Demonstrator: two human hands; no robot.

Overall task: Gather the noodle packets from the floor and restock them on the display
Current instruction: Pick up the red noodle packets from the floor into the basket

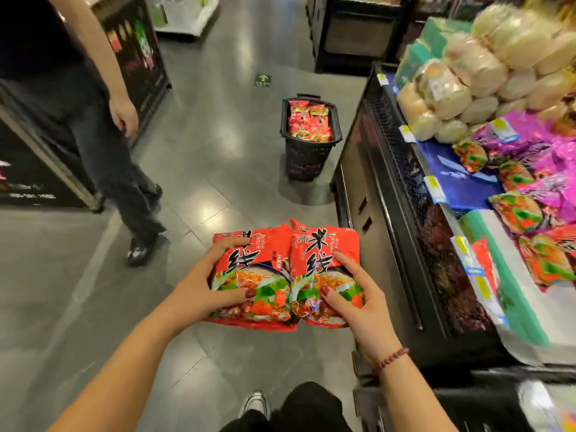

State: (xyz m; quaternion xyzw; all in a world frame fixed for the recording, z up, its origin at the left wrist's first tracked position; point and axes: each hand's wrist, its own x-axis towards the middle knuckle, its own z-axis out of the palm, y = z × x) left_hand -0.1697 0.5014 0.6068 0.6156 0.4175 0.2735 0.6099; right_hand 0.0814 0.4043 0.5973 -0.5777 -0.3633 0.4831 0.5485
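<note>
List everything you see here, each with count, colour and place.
held packets: two, red, in both hands
basket: one, black, on floor ahead
basket packets: many, red, filling basket
display: one, black, at right
display packets: several, red-green, on display
purple packets: many, purple, on display
pale bags: many, cream, stacked on display
bystander: one, dark clothes, at left
left hand: grips left packet
right hand: grips right packet
</note>
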